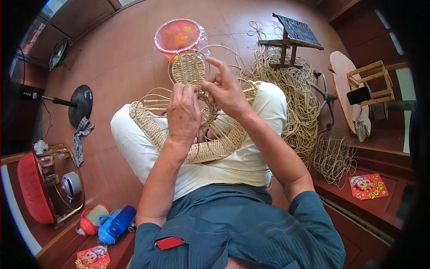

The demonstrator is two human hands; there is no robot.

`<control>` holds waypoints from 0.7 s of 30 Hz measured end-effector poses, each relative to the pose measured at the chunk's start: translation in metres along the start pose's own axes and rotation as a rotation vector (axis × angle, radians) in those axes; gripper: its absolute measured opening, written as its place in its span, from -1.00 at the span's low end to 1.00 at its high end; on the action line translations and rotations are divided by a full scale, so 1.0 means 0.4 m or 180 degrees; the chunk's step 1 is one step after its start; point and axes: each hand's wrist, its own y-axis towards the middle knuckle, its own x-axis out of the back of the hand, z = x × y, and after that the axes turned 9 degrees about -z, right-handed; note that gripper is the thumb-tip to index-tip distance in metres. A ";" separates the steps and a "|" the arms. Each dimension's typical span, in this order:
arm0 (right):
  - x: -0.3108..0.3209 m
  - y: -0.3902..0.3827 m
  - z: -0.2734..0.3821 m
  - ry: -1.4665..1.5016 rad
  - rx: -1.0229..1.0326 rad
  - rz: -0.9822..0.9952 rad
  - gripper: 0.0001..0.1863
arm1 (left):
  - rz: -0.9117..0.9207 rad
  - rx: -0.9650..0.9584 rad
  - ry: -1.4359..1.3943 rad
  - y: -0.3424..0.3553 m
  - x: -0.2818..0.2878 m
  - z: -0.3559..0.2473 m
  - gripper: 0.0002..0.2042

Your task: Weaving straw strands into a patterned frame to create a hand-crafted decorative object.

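Note:
My left hand (183, 112) is closed on the woven straw-coloured cord piece (188, 71), at the base of its oval upper panel. My right hand (226, 92) is beside it, index finger raised, thumb and bent fingers closed at the weave; what they pinch is hidden. A small woven ring hangs just below my hands, partly covered. A larger U-shaped woven band (210, 150) with loose cord loops rests across my legs in white trousers.
A red basin (179, 33) stands ahead. Right are heaped cord (291, 116), a folding stool (298, 33), a round board (340, 76) and a wooden frame (371, 74). Left are a stand base (80, 101), cloth (83, 130), a red-covered object (33, 188) and blue bottles (125, 217).

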 end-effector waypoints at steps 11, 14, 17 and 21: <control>0.312 -0.103 -0.013 0.1907 -0.1185 -0.0419 -0.67 | 0.0192 -0.1058 -0.0062 0.026 -0.019 0.016 -0.85; 0.456 -0.103 -0.044 0.1911 -0.0998 -0.0976 -0.73 | 0.0205 -0.1151 -0.0013 0.038 -0.032 0.022 -0.89; 0.611 -0.109 -0.091 0.2314 -0.0970 -0.1327 -0.82 | 0.0464 -0.0943 -0.0062 0.052 -0.036 0.024 -0.89; 0.759 -0.102 -0.153 0.3004 -0.0756 -0.2063 -0.85 | 0.0677 -0.0739 0.0158 0.076 -0.049 0.011 -0.90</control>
